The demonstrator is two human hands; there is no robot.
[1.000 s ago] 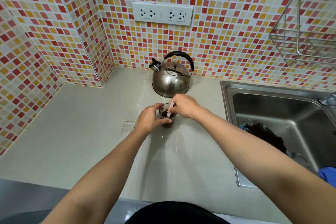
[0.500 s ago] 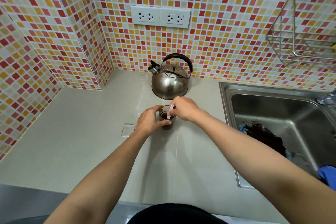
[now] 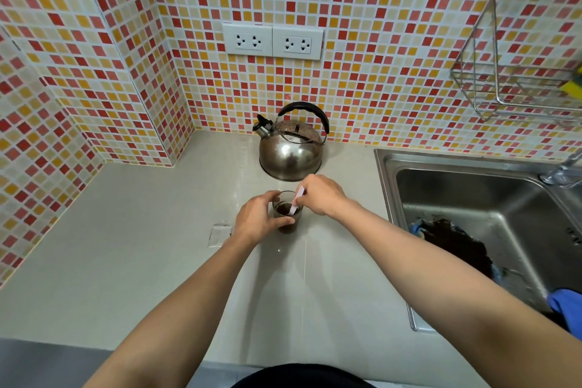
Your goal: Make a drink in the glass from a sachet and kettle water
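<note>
A small clear glass (image 3: 288,225) holding dark brown liquid stands on the beige counter (image 3: 126,246). My left hand (image 3: 256,220) wraps around its left side, thumb and fingers on the wall. My right hand (image 3: 319,195) pinches a thin white-and-pink sachet stick (image 3: 297,202) whose lower end dips into the liquid. The steel kettle (image 3: 291,151) with a black handle sits just behind the glass, against the tiled wall.
A small clear wrapper piece (image 3: 219,235) lies flat left of my left wrist. A steel sink (image 3: 472,214) with a dark cloth (image 3: 453,242) is to the right. A wire rack (image 3: 516,72) hangs on the wall above it. Twin sockets (image 3: 272,41) sit above the kettle.
Both hands stay on the glass and sachet stick. The stick's tilt inside the glass shifts slightly. The camera view has tipped a little, so everything sits lower in frame.
</note>
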